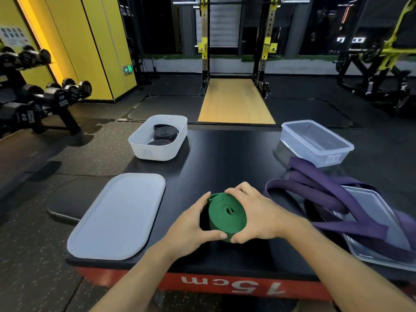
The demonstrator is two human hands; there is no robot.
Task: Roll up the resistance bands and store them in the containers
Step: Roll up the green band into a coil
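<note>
1. Both forearms come in from the bottom edge; elbows cut off.
2. Box (pixel 225 158): black top, red front face. Its print, "15cm", reads upside down from here. The arms hide part of that face.
3. Green roll (pixel 227 215): near middle of the box top, spiral face up and tilted toward the camera. Left hand (pixel 193 228) curls round its left side, right hand (pixel 254 217) round its right and far rim; the thumbs meet at the near edge. Both hands grip the roll. The underside is in shadow, so I cannot tell whether it rests on the box or is lifted.
4. White lid (pixel 117 217): flat at the near-left corner.
5. Purple bands (pixel 326 199): loose tangle at right, draped over a clear lid (pixel 369 203). That lid is mostly covered and cut off by the right edge. Band count unclear.
6. White bin (pixel 157 152): far left of the top. Black rolls (pixel 165 132) inside, three by my count, the nearest half hidden by the bin wall.
7. Clear tub (pixel 315 143): far right, upright. The purple bands end just beside it; contact not resolvable.
8. Floor beyond: dumbbells (pixel 56 95) at left, cut by the frame. Squat rack (pixel 204 52) far centre, top cut off, surroundings dark.
</note>
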